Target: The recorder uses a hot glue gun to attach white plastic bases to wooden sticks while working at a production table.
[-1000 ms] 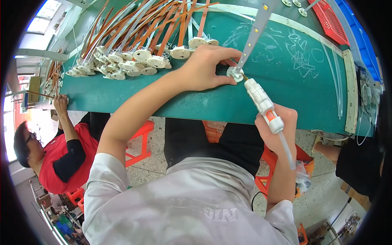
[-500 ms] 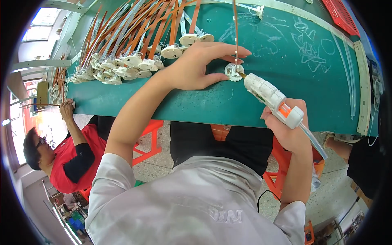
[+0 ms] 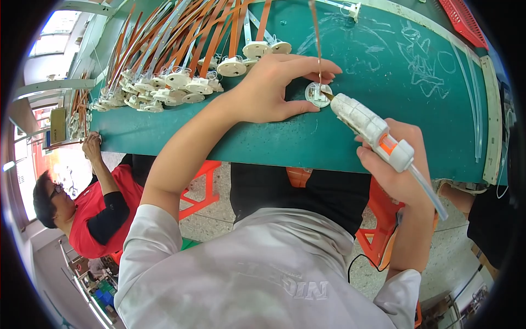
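Observation:
On the green table lies a small round white base [image 3: 318,100] with a thin brown strip [image 3: 316,38] running up from it. My left hand [image 3: 274,88] steadies this base, its thumb against the lower left edge and its fingers curved round the far side. A white hot glue gun [image 3: 360,118] with an orange part and a clear glue stick [image 3: 429,193] at its back is gripped in my right hand [image 3: 397,162]. The gun's brass nozzle [image 3: 327,95] meets the right part of the base; whether glue is flowing cannot be made out.
Many white discs with brown and silver strips [image 3: 181,79] are heaped at the left. A red basket [image 3: 463,22] and clear glue sticks [image 3: 472,104] lie at the right. Dried glue strands [image 3: 419,60] mark the green table [image 3: 263,140]. A co-worker in red [image 3: 107,214] sits at the left.
Both hands, the round base and the glue gun appear slightly farther right. The nozzle stays at the base, and both grips are kept.

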`<act>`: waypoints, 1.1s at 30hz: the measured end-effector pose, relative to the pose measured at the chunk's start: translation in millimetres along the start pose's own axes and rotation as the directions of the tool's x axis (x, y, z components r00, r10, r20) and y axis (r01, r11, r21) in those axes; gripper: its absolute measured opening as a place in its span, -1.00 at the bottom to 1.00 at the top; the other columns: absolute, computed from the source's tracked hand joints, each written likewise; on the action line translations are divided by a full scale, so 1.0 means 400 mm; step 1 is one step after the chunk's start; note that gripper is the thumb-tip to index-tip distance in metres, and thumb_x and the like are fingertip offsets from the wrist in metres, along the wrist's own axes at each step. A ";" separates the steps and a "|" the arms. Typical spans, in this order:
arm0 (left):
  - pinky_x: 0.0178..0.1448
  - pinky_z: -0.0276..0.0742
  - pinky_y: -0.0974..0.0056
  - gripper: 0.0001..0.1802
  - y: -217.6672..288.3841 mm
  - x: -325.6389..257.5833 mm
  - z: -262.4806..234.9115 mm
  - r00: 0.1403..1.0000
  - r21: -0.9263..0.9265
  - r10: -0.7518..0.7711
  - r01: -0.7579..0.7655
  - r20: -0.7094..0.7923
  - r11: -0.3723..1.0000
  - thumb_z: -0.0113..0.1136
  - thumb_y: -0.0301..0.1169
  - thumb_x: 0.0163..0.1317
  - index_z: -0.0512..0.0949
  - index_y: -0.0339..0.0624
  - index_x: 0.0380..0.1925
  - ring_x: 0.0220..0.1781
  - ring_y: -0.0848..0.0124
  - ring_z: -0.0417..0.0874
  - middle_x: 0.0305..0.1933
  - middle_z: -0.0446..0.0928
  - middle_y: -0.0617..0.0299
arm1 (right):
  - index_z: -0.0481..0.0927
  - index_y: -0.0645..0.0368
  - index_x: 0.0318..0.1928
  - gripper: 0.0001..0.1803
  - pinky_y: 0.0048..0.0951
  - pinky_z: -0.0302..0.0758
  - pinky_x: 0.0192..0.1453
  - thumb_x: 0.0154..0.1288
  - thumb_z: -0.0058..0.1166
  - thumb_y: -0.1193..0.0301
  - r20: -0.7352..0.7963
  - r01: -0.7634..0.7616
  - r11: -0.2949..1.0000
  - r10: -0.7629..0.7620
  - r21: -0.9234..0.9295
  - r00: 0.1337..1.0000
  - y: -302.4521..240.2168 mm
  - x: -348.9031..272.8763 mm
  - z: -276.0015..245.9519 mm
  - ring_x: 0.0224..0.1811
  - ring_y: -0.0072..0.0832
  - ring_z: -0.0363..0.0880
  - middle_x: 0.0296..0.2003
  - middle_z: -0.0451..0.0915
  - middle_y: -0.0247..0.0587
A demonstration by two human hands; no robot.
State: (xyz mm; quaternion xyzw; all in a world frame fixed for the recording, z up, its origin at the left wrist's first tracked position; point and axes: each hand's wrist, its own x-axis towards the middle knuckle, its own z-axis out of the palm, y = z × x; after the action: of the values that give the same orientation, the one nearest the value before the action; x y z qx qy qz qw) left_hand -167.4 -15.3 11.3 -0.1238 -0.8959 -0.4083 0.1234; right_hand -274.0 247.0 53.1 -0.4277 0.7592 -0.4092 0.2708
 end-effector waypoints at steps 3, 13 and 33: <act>0.12 0.54 0.22 -0.29 0.002 0.001 -0.008 1.000 -0.001 0.008 -0.008 0.017 1.000 0.54 -0.48 -0.05 0.55 -0.06 0.20 0.05 0.27 0.76 -0.02 0.74 0.19 | 0.63 0.30 -0.34 -0.85 -0.42 0.52 -0.31 0.09 0.29 0.50 -0.011 -0.114 0.993 0.114 0.006 0.993 0.024 -0.001 -0.010 -0.41 -0.51 0.62 -0.44 0.66 -0.20; 0.15 0.52 0.19 -0.28 0.003 0.003 -0.008 1.000 -0.010 0.006 -0.005 0.024 1.000 0.52 -0.51 -0.06 0.56 -0.02 0.21 0.04 0.27 0.76 -0.04 0.74 0.18 | 0.48 0.25 -0.06 -0.56 -0.39 0.58 -0.13 0.08 0.36 0.41 -0.037 -0.311 0.930 0.324 0.196 0.945 0.069 -0.001 -0.026 -0.23 -0.46 0.62 -0.24 0.58 -0.17; 0.14 0.54 0.19 -0.28 0.006 0.004 -0.010 1.000 -0.013 -0.008 0.008 0.029 1.000 0.53 -0.51 -0.06 0.56 -0.03 0.20 0.04 0.28 0.75 -0.03 0.73 0.21 | 0.45 0.18 -0.03 -0.59 -0.46 0.52 -0.28 0.10 0.27 0.44 -0.023 -0.268 0.962 0.269 0.049 0.963 0.101 -0.008 -0.031 -0.37 -0.57 0.58 -0.38 0.59 -0.28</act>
State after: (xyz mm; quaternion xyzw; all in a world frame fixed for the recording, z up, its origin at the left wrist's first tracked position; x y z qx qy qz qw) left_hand -167.7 -16.5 16.1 -0.1270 -0.8954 -0.4128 0.1077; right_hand -299.2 266.5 25.2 -0.3085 0.8045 -0.3922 0.3222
